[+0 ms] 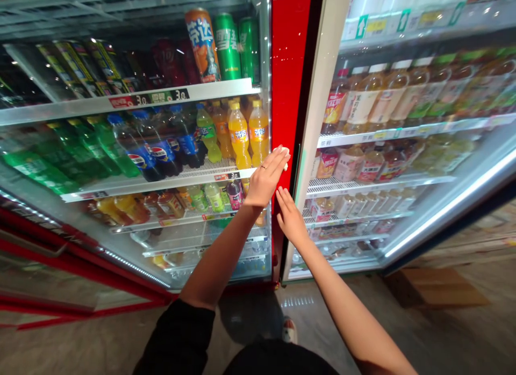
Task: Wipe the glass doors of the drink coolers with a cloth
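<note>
My left hand [267, 174] presses a crumpled white cloth or tissue [286, 159] against the red side frame [291, 69] of a drinks fridge. Most of the white piece is hidden under the fingers, which lie close together. Just below it, my right hand [291, 218] rests with straight fingers on the lower part of the same red frame and holds nothing. Beside my left hand, behind the frame, are yellow-orange soda bottles [238, 136] on a shelf.
The left fridge holds cans [228, 47] and cola bottles [155, 144]; its red door [80, 305] stands open at lower left. A second fridge, also open, has shelves of tea bottles [371, 98]. A cardboard box [437, 286] lies on the floor. My shoe [289, 331] shows below.
</note>
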A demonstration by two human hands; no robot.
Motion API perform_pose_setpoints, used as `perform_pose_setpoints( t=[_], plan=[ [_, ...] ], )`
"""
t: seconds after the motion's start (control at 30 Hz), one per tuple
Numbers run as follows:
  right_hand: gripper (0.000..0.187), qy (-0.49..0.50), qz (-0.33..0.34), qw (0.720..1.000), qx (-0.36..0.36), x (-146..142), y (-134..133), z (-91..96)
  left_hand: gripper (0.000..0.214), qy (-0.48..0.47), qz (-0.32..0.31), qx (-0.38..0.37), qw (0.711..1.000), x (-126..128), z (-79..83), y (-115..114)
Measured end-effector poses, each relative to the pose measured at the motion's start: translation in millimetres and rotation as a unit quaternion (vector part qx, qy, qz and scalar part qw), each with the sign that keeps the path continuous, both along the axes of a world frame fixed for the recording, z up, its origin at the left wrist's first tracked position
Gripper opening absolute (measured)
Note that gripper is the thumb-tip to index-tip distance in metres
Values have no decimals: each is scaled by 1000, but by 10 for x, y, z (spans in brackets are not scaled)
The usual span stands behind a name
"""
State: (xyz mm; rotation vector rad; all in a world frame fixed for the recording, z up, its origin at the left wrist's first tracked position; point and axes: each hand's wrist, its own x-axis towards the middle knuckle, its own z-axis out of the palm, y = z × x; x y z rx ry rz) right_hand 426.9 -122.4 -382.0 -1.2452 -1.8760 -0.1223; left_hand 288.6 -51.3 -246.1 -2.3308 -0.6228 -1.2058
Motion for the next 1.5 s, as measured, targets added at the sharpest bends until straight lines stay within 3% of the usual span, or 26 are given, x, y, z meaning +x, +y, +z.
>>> perform_pose_setpoints(
  t=[0.13, 0.27, 0.4, 0.53, 0.67, 0.83, 0.93, 1.03, 1.17, 1.33, 1.43, 1.5],
  plan=[
    [90, -1, -18, 1000, -22, 17, 8, -7, 61, 112, 2, -3, 994, 135, -212, 15],
    [89, -4, -21, 999, -34, 12, -15, 20, 57, 138, -20, 28, 990, -225, -461, -8],
    [93, -1, -11, 999, -30, -55, -52, 53, 66, 74, -32, 45, 996, -518, -327, -10],
    [90, 21, -19, 999, -29, -132, -78, 73, 72, -4, -5, 7, 1000, -388, -163, 9],
    [87, 32, -23, 998, -42, -161, -88, 82, 73, 39, -16, 21, 999, -410, -298, -2],
    [88, 36, -25, 998, -39, -182, -77, 57, 74, 129, -50, 58, 989, -858, -418, -38],
    [89, 38, -29, 998, -31, -210, -69, 30, 72, 72, -26, 56, 995, -951, -334, -46],
    [89, 35, -37, 998, -23, -227, -57, 0, 73, 4, 6, 25, 1000, -832, -285, -41],
    [90, 27, -40, 999, -19, -205, -43, -29, 68, 63, -6, 26, 998, -719, -422, -30],
    [88, 33, -41, 998, -24, -201, -40, -39, 63, 91, 6, 62, 994, -1062, -660, -79],
    [87, 49, -50, 997, -10, -270, -23, -64, 62, 64, 13, 62, 996, -1259, -631, -96],
    [87, 62, -61, 996, 2, -332, -6, -89, 61, 46, 7, 41, 998, -1251, -543, -71]
  ],
)
